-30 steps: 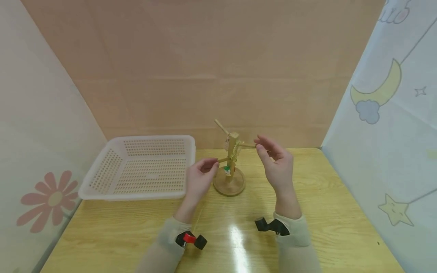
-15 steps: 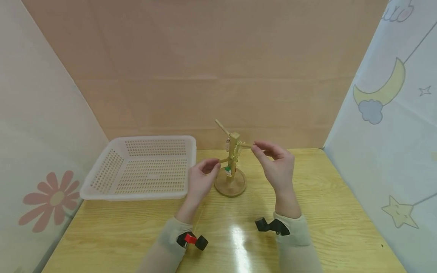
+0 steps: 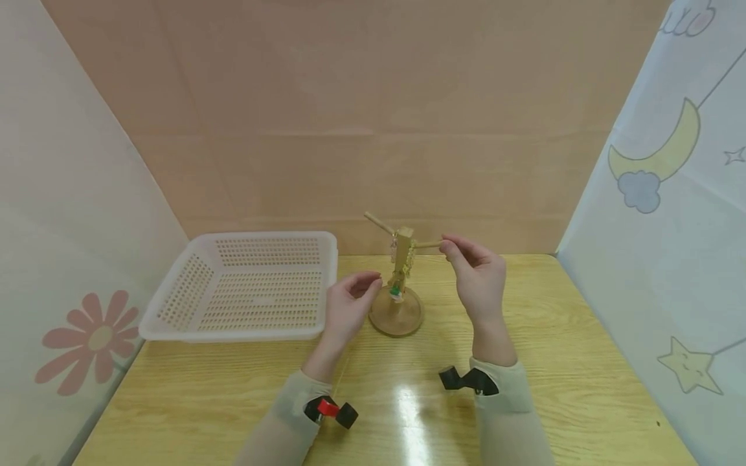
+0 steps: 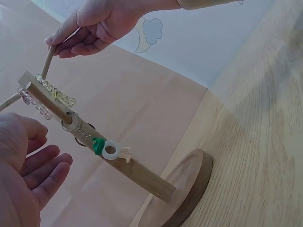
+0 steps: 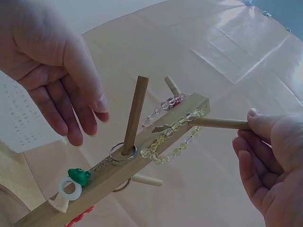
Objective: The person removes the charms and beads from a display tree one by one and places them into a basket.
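Light-brown, square-posted wooden stand (image 3: 403, 254) with a round base stands on the yellow wood-grain table (image 3: 583, 375), right of the white perforated plastic basket (image 3: 233, 335). We see the right hand (image 3: 479, 281) pinching the tip of one slim round wooden peg (image 5: 218, 123). The left hand (image 3: 350, 301), fingers relaxed, holds nothing near the post. We find a clear-and-yellow bead bracelet (image 5: 180, 123) on the pinched peg and a green-and-white frog keychain (image 5: 79, 176) ringed round another.
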